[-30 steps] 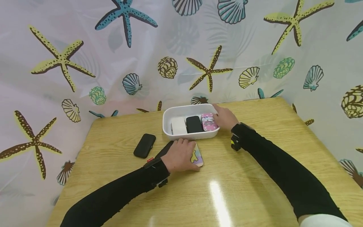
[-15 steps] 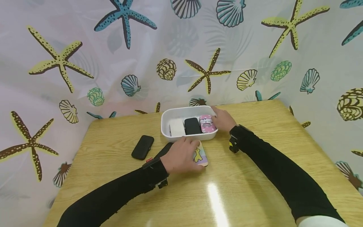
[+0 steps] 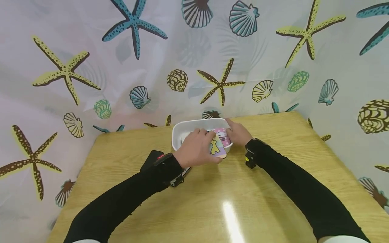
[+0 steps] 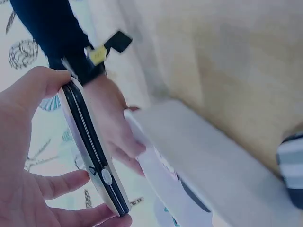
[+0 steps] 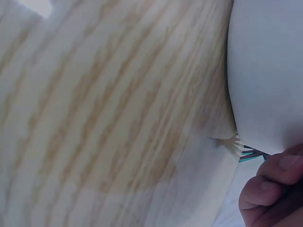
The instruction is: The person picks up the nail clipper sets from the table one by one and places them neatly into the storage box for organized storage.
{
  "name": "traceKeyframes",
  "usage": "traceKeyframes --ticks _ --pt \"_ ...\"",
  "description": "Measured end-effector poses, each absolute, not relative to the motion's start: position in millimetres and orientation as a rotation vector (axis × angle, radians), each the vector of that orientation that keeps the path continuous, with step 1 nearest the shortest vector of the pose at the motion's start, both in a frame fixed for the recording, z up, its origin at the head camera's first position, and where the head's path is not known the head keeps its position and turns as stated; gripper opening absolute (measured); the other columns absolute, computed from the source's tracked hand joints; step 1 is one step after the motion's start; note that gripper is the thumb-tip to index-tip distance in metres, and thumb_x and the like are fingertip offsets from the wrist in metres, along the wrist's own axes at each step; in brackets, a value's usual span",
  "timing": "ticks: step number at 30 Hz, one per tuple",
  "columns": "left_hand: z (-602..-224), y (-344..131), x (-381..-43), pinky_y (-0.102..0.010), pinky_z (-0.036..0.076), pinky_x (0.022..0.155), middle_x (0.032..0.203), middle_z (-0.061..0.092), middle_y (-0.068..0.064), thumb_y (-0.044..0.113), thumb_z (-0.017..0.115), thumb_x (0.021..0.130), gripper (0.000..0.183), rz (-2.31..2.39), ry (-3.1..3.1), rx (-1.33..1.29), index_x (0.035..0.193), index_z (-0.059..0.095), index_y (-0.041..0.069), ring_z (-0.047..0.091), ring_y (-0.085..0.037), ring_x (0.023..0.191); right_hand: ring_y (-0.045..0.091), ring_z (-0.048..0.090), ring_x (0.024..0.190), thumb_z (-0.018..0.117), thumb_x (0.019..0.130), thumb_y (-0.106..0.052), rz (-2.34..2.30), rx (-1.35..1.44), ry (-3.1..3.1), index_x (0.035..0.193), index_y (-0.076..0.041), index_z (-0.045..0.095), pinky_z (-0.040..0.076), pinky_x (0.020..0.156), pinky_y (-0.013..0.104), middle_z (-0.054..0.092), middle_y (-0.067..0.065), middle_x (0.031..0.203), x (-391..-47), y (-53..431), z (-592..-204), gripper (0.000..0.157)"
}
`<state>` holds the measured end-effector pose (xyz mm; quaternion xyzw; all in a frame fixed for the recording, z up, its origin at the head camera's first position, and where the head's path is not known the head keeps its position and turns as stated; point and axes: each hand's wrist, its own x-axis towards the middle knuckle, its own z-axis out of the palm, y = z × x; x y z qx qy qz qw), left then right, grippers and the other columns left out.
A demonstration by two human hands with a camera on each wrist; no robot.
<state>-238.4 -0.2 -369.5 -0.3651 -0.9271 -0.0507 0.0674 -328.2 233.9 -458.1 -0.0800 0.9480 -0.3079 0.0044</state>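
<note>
My left hand pinches a flat pastel case with a yellow animal picture, held over the front edge of a white plastic bin. In the left wrist view the thumb and fingers grip the case by opposite ends. Its dark seam and small pale clasp button face that camera. With my right hand I hold the bin's right rim. A pink patterned case lies inside at the right end, while the left hand hides most of the other contents.
A black case lies on the wooden table left of the bin, partly covered by my left forearm. Another dark item lies under that wrist. A shell-and-starfish curtain hangs behind the table.
My left hand has lifted the pastel case off the table and carried it forward over the bin's front edge. My right hand stays at the bin's rim.
</note>
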Motion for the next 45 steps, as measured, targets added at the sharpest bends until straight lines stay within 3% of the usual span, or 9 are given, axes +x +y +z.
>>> traceKeyframes --ticks 6,12,23,31,38,45 --pt "-371 11 -268 -0.039 0.051 0.085 0.108 0.063 -0.008 0.070 0.070 0.077 0.076 -0.097 -2.853 -1.044 0.124 0.056 0.011 0.057 -0.026 0.102 0.033 0.061 0.101 0.042 0.105 -0.016 -0.934 -0.296 2.990 0.155 0.003 0.030 0.048 0.092 0.046 0.057 0.028 0.136 -327 233 -458 0.055" --pt "-374 18 -290 -0.042 0.050 0.088 0.114 0.063 -0.011 0.069 0.072 0.077 0.078 -0.099 -2.953 -0.962 0.126 0.056 0.010 0.057 -0.028 0.105 0.030 0.061 0.099 0.044 0.103 -0.017 -0.914 -0.248 3.007 0.138 0.007 0.049 0.049 0.094 0.047 0.065 0.023 0.121 -327 231 -459 0.042" --pt "-379 32 -311 -0.044 0.050 0.087 0.118 0.063 -0.013 0.072 0.075 0.072 0.088 -0.101 -3.019 -0.897 0.134 0.056 0.012 0.056 -0.029 0.104 0.022 0.058 0.071 0.044 0.104 -0.020 -0.751 -0.172 2.997 0.114 0.005 0.058 0.044 0.061 0.033 0.061 0.012 0.087 -322 228 -444 0.031" --pt "-384 40 -319 -0.041 0.050 0.085 0.112 0.063 -0.001 0.070 0.077 0.072 0.074 -0.069 -3.046 -0.976 0.121 0.059 0.017 0.056 -0.025 0.105 0.022 0.057 0.072 0.040 0.106 -0.023 -0.757 -0.168 2.980 0.117 0.004 0.057 0.043 0.062 0.032 0.060 0.011 0.087 -323 230 -447 0.034" --pt "-388 44 -323 -0.041 0.049 0.096 0.128 0.064 -0.004 0.064 0.076 0.078 0.075 -0.094 -3.083 -1.088 0.133 0.058 0.016 0.058 -0.027 0.115 0.019 0.056 0.067 0.037 0.106 -0.023 -0.828 -0.180 2.942 0.125 0.004 0.054 0.042 0.058 0.030 0.059 0.010 0.084 -322 232 -449 0.037" --pt "-390 48 -329 -0.036 0.048 0.096 0.132 0.063 -0.002 0.057 0.076 0.082 0.073 -0.242 -3.113 -1.180 0.138 0.057 0.014 0.061 -0.022 0.114 0.019 0.054 0.061 0.036 0.107 -0.022 -0.883 -0.231 2.950 0.118 0.003 0.056 0.041 0.056 0.031 0.057 0.009 0.079 -323 235 -453 0.034"
